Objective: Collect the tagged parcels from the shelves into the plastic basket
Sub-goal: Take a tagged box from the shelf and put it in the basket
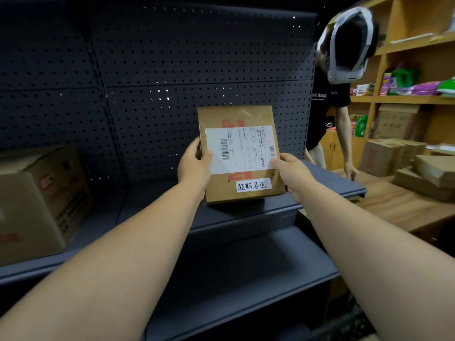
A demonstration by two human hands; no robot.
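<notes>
A flat brown cardboard parcel (240, 114) stands upright over the dark grey shelf (157, 205), its face toward me. It carries a white shipping label with barcodes and a small white handwritten tag (253, 185) near its bottom edge. My left hand (194, 166) grips the parcel's left edge, thumb on the label. My right hand (290, 172) holds its lower right edge. A dark mesh corner at the bottom right may be the plastic basket (349, 326); I cannot tell for sure.
A large cardboard box (37, 200) sits on the same shelf at the left. A lower shelf (246, 279) lies below. Another person (330, 114) in a black shirt leans over a wooden table (403, 205) with several boxes at the right. Wooden shelving holds goods behind.
</notes>
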